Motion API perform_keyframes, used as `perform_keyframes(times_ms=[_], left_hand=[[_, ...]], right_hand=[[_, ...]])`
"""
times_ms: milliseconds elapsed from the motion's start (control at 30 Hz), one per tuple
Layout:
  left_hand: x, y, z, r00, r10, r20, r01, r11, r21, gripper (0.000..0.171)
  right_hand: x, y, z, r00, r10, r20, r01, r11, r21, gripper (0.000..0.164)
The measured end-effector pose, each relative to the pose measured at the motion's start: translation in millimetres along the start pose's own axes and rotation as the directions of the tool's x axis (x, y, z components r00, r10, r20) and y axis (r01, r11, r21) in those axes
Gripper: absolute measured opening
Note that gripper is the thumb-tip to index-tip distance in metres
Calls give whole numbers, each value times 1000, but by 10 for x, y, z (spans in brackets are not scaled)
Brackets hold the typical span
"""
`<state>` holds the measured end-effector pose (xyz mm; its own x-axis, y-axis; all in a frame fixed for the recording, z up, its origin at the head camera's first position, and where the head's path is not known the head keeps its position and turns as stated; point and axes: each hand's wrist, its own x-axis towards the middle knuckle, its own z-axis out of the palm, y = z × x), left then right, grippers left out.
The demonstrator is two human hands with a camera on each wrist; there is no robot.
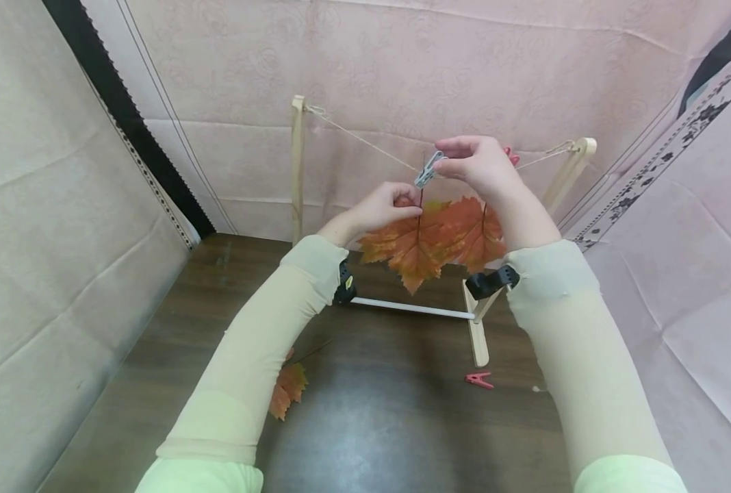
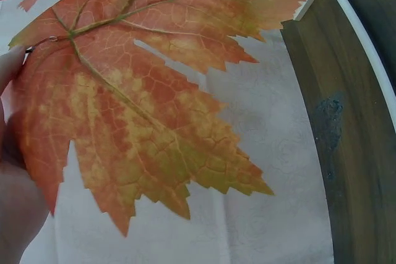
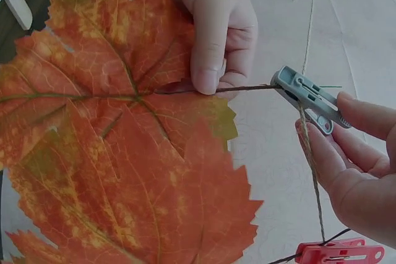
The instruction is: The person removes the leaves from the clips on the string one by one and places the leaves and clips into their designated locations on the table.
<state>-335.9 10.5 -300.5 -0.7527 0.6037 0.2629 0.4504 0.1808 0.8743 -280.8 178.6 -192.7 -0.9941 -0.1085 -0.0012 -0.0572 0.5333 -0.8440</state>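
My left hand (image 1: 380, 205) pinches the dark stem of an orange maple leaf (image 1: 416, 239) near its base. In the right wrist view, that stem runs to a grey-blue clothespin (image 3: 309, 97) on the string (image 3: 312, 177). My right hand (image 1: 482, 168) holds the clothespin's handle end between thumb and fingers. A second orange leaf (image 1: 473, 233) hangs beside the first, partly overlapping it. A red clothespin (image 3: 340, 251) grips the string at its dark stem. The left wrist view shows the first leaf (image 2: 136, 97) up close, with only part of the left hand (image 2: 18, 196) visible.
The string spans two wooden posts (image 1: 298, 171) of a stand with a white crossbar (image 1: 411, 308) and wooden foot (image 1: 478, 339). On the brown table (image 1: 365, 424) lie a pink clothespin (image 1: 479, 380) and another leaf (image 1: 288, 387), partly behind the left sleeve. Pale cloth (image 1: 217, 68) surrounds the table.
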Motion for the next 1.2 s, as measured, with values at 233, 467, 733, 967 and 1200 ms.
perform_keyframes(times_ms=[233, 467, 733, 967, 1200], left_hand=[[-12, 4, 0, 999, -4, 33, 3, 1000, 28, 9], [-28, -23, 7, 1000, 22, 18, -22, 1000, -1, 11], [-41, -13, -7, 1000, 25, 0, -25, 1000, 13, 12], [-59, -17, -14, 1000, 6, 11, -7, 999, 54, 9], [-90, -5, -17, 1000, 7, 27, -8, 997, 72, 9]], right_hand=[[-5, -5, -32, 1000, -1, 14, 0, 998, 62, 46], [1, 2, -57, 1000, -9, 16, 6, 989, 147, 45], [-2, 23, -55, 998, -55, -44, 59, 992, 112, 42], [-18, 16, -65, 994, -46, -103, 59, 990, 128, 37], [-29, -9, -96, 988, -46, -148, 74, 979, 189, 33]])
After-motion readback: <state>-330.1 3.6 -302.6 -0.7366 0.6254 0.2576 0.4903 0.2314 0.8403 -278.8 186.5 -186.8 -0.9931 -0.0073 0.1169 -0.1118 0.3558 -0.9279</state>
